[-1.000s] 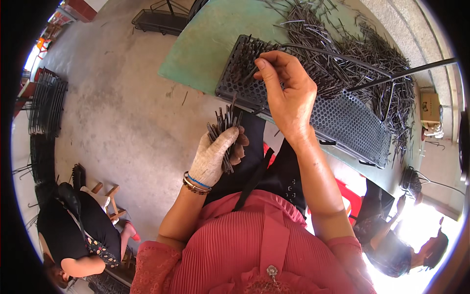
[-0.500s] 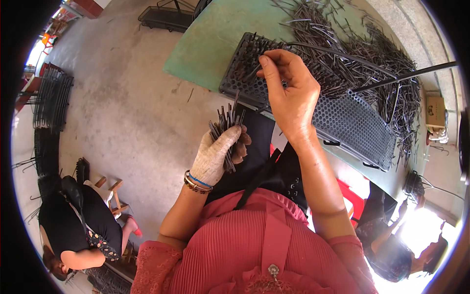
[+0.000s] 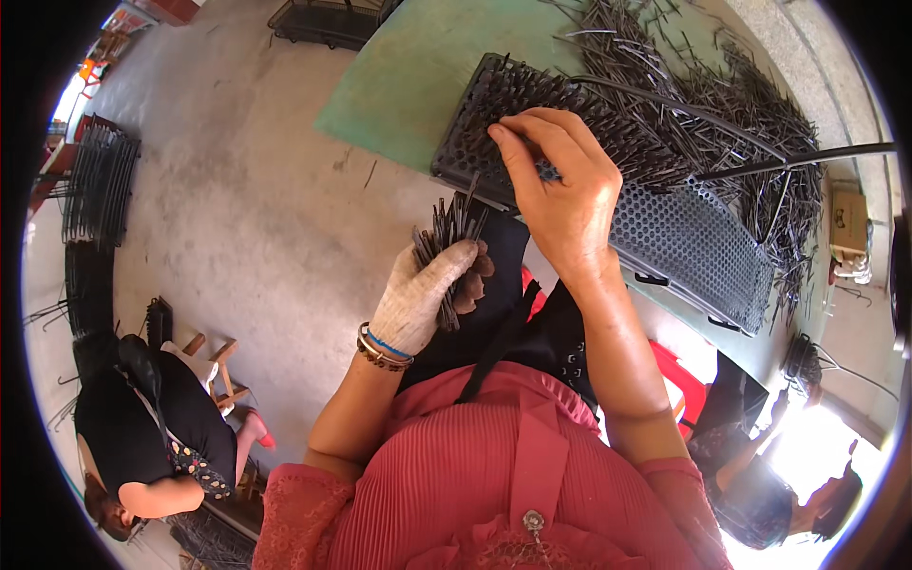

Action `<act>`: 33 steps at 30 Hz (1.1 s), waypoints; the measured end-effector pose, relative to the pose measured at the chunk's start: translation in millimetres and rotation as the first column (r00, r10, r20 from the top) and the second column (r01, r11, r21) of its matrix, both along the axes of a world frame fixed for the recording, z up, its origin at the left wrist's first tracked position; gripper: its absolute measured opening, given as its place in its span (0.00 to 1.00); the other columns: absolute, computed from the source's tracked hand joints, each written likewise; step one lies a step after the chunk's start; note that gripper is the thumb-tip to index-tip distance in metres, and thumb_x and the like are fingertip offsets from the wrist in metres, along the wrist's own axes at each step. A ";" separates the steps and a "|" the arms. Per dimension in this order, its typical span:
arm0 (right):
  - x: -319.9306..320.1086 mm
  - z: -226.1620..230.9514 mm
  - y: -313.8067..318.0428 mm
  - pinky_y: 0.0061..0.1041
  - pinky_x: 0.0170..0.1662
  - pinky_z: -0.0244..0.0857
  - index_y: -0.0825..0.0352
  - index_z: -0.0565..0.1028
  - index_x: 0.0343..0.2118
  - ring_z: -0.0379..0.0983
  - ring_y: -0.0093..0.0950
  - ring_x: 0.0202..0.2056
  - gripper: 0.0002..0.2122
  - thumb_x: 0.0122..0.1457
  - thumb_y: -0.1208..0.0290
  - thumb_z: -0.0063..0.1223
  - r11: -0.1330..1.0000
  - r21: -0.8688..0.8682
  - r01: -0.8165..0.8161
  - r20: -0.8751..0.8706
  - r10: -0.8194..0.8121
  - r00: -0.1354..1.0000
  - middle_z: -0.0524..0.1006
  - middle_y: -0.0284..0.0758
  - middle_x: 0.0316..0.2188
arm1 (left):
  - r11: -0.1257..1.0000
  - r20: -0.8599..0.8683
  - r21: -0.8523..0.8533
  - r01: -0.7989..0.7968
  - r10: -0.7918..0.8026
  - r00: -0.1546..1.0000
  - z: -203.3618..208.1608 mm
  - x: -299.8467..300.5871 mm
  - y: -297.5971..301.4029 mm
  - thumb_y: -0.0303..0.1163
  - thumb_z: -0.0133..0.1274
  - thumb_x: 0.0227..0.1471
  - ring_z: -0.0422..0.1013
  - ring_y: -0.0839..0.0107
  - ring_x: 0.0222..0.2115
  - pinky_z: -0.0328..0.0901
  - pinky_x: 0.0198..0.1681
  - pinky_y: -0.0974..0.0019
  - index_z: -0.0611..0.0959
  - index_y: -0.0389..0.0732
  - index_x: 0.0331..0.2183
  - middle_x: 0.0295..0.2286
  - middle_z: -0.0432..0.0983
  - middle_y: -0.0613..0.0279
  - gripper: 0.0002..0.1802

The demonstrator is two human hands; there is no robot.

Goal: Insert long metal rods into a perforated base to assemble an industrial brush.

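Observation:
My left hand (image 3: 423,294), in a whitish glove with dark fingertips, is wrapped round a bundle of thin dark rods (image 3: 446,228) that stick out above and below the fist. My bare right hand (image 3: 565,176) hovers over the left part of a black perforated tray (image 3: 693,242). Its thumb and index finger are brought together in a pinch; whatever is between them is too small or hidden to make out. Many short dark rods (image 3: 541,90) stand upright in the tray's holes beyond the hand. Toward the right, the tray's holes show bare.
Loose dark rods (image 3: 760,123) lie heaped on the green tabletop (image 3: 380,95) behind the tray. A bent black bar (image 3: 807,157) crosses over the tray. One person (image 3: 152,427) sits at lower left, another (image 3: 760,494) at lower right. A wire basket (image 3: 323,24) stands at the top.
My right hand has shifted slightly left and down over the tray, its fingertips lower. My left hand keeps the bundle, nearly still. The view has shifted a little.

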State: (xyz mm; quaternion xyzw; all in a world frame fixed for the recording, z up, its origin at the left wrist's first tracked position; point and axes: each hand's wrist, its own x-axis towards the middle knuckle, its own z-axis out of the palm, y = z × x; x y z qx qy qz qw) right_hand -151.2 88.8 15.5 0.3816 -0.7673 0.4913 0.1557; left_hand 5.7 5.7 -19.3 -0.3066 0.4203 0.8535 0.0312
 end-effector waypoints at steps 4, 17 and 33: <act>-4.3 1.8 2.2 0.30 0.36 0.71 0.69 0.80 0.31 0.77 0.36 0.31 0.05 0.50 0.76 0.63 0.997 0.067 0.029 -0.063 -0.025 0.998 0.79 0.37 0.31 | 1.000 -0.010 0.016 0.016 -0.016 1.000 1.3 1.4 1.4 0.43 0.56 0.56 0.71 0.78 0.23 0.65 0.23 0.76 0.79 0.34 0.40 0.28 0.78 0.60 0.20; -11.2 1.4 -4.7 0.31 0.34 0.69 0.68 0.80 0.29 0.75 0.37 0.30 0.04 0.51 0.76 0.62 0.996 0.048 -0.074 -0.105 0.079 0.991 0.78 0.36 0.31 | 0.999 -0.015 0.041 0.021 -0.021 1.000 2.9 3.1 4.6 0.41 0.54 0.57 0.71 0.78 0.23 0.65 0.23 0.76 0.79 0.34 0.40 0.28 0.78 0.61 0.18; 17.4 31.5 22.3 0.24 0.29 0.67 0.73 0.80 0.37 0.74 0.25 0.26 0.11 0.55 0.70 0.62 0.946 0.164 -0.279 0.434 0.185 0.882 0.79 0.39 0.31 | 0.998 -0.111 0.060 0.030 -0.023 0.994 10.5 3.8 1.1 0.40 0.54 0.57 0.72 0.77 0.26 0.68 0.27 0.74 0.77 0.34 0.42 0.32 0.77 0.58 0.19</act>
